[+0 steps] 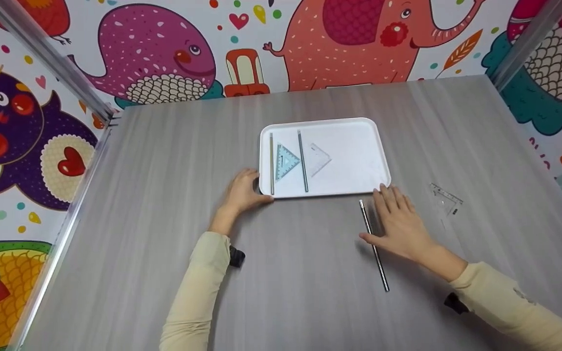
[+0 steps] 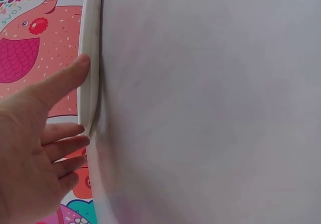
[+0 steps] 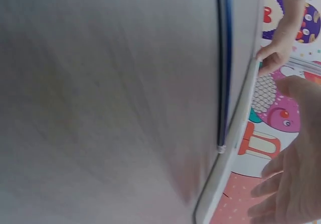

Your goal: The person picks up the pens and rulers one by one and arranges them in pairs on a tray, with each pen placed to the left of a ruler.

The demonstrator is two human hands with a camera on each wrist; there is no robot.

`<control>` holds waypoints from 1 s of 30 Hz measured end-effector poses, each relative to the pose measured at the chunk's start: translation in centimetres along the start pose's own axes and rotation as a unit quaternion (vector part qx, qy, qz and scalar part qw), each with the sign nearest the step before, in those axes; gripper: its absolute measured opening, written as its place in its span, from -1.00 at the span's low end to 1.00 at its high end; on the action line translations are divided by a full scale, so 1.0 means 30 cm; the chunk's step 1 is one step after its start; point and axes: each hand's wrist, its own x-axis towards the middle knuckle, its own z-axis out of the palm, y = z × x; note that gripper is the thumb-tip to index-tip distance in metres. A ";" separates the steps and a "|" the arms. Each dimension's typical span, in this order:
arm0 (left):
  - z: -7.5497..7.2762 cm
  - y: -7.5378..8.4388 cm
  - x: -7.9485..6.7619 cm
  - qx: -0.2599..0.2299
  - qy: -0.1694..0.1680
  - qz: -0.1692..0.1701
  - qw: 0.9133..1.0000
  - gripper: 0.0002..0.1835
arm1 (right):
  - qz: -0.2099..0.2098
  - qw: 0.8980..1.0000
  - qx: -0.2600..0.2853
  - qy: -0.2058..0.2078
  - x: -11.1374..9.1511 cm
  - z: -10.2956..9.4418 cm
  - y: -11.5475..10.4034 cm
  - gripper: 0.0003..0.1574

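A white tray (image 1: 354,178) lies on the table, seen edge-on in both wrist views. My left hand (image 1: 245,191) holds its near left corner, thumb along the front edge and fingers at the left side. My right hand (image 1: 402,226) is spread, its fingertips right at the near right corner. Under its thumb in the head view passes a dark, shiny pencil (image 1: 381,268) lying on the table. In the tray, from left to right, are a gold pencil (image 1: 271,165), a light blue set square (image 1: 286,162), a dark pencil (image 1: 303,165) and a clear set square (image 1: 321,159).
Another clear set square (image 1: 447,199) lies on the grey table (image 1: 164,243), right of my right hand. Walls with printed cartoon animals (image 1: 349,44) stand at the back and sides, with metal posts (image 1: 61,63) at the corners.
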 end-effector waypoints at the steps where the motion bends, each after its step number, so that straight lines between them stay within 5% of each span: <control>1: 0.000 0.001 0.000 -0.001 -0.001 -0.002 1.000 -0.31 | 0.008 1.000 0.003 -0.004 -0.008 -0.007 0.000 0.25; 10: 0.000 0.006 -0.006 -0.008 -0.005 -0.003 1.000 -0.29 | 0.025 0.998 -0.055 -0.006 -0.063 0.002 -0.014 0.30; 30: -0.009 0.009 -0.004 -0.001 -0.019 -0.018 1.000 -0.23 | 0.041 0.999 -0.018 -0.027 -0.135 0.053 -0.040 0.32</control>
